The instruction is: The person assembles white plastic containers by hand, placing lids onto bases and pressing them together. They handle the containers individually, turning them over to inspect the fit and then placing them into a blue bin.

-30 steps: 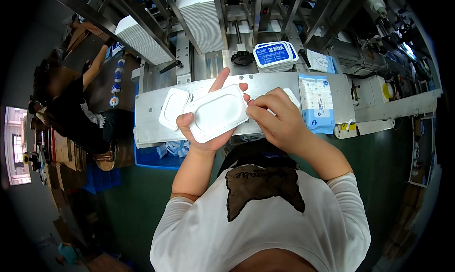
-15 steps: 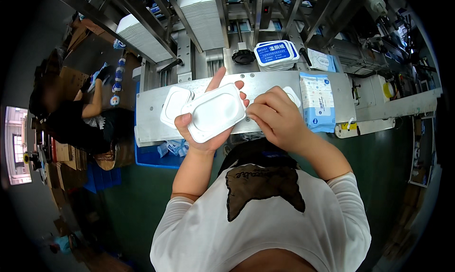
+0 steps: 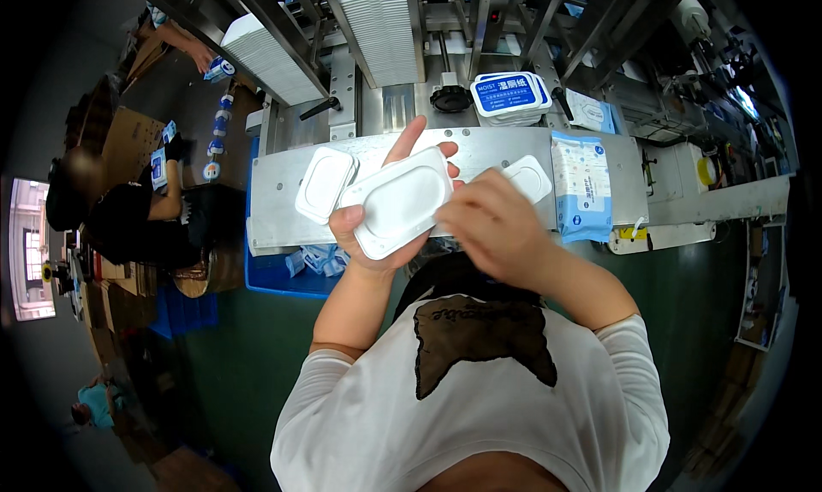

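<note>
My left hand [image 3: 375,264] holds a white plastic lid [image 3: 404,202] with rounded corners and an oval recess, tilted above the metal bench [image 3: 278,188]. Its thumb lies over the lid's left edge, and fingers show behind the far edge. By the lid's right edge is my right hand [image 3: 497,228], fingers bent and smeared by motion; whether they touch the lid or pinch anything is unclear. Several similar white lids [image 3: 325,184] lie overlapping on the bench to the left. Another white lid [image 3: 529,178] lies partly behind my right hand. A light-blue wipes pack [image 3: 584,188] rests farther right.
Tall stacks of white lids [image 3: 377,34] stand in metal racks behind the bench. Blue-labelled lids [image 3: 507,98] are piled beside a black knob [image 3: 450,98]. Below the bench's left end sits a blue bin [image 3: 265,274] with packs. A co-worker [image 3: 128,214] handles packs at far left.
My right hand has shifted slightly and blurred, with more of the white lid behind it showing. My left hand still holds its lid. The co-worker's pack has been raised.
</note>
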Motion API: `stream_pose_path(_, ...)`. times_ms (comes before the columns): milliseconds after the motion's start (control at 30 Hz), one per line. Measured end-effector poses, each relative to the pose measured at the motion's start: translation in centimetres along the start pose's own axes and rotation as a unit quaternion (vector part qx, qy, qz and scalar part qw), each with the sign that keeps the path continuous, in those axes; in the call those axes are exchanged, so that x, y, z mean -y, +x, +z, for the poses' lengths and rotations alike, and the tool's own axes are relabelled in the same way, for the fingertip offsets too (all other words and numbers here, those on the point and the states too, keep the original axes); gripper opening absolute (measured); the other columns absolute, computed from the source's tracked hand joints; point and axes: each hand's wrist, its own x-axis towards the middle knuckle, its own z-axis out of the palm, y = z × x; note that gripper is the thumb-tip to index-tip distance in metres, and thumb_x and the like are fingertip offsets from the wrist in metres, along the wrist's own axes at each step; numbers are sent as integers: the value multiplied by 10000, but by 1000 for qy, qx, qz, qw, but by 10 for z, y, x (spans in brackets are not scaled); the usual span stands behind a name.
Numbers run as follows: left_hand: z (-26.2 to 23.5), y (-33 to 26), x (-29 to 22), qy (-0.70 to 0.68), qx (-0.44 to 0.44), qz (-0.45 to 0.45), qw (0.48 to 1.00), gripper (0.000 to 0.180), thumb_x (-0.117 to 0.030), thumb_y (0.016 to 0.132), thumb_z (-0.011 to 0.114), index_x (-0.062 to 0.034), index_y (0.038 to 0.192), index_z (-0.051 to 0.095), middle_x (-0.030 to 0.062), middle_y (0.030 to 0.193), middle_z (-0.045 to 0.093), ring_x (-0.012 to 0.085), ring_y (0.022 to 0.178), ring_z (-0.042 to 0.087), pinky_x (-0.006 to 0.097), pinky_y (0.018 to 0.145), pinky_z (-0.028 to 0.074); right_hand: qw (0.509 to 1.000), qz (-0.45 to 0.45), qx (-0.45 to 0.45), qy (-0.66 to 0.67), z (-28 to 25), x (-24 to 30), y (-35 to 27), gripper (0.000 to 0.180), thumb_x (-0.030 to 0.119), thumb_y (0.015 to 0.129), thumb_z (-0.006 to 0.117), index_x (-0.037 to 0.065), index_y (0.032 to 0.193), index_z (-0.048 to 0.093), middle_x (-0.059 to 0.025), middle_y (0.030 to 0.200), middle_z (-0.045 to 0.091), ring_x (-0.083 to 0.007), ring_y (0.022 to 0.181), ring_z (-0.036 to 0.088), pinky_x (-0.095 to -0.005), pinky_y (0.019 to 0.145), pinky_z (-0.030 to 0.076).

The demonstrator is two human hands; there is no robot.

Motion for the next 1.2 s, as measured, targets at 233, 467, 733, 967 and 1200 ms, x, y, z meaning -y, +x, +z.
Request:
stream_pose_path(233, -5, -6, -6, 18, -12, 3, 1000, 1162, -502, 594, 670, 21, 1504, 174, 335, 1360, 386, 403, 1179, 501, 441, 984, 448, 994, 63, -54, -77, -26, -13, 1, 220, -25, 750, 651, 47, 949, 592, -84, 874, 559, -290, 803, 549, -378, 704, 470)
stream_pose_path(467, 4, -2, -2, 36, -12, -12, 999, 1162, -514, 582, 632, 28, 1504, 180, 305, 1343, 426, 339, 1148, 537, 401, 1009, 431, 999, 16, 20, 21, 4, 2, 7, 219, -11, 743, 662, 49, 942, 598, -91, 894, 554, -292, 802, 549, -390, 705, 477)
stream_pose_path(733, 1, -3, 0, 9, -5, -14, 1000, 1145, -510, 598, 629, 29, 1504, 185, 321, 1373, 403, 343, 1159, 535, 418, 1016, 425, 997, -6, 18, 76, 11, 14, 4, 149, 3, 763, 640, 38, 905, 611, -92, 866, 559, -293, 789, 540, -388, 713, 465)
stream_pose_path(967, -4, -4, 1, -16, -10, -14, 1000, 1130, -504, 608, 629, 13, 1510, 186, 321, 1372, 412, 352, 1157, 540, 420, 1017, 425, 1000, -6, -29, -5, -5, 6, 8, 186, 4, 751, 631, 34, 927, 580, -94, 873, 546, -299, 777, 534, -382, 691, 461)
stream_pose_path(1200, -7, -8, -2, -25, -2, -14, 1000, 1120, -496, 614, 629, 22, 1505, 193, 322, 1374, 407, 355, 1147, 543, 410, 1008, 431, 999, 12, -35, -17, -8, 3, 8, 153, 18, 769, 648, 39, 912, 600, -99, 887, 568, -302, 778, 535, -387, 686, 459)
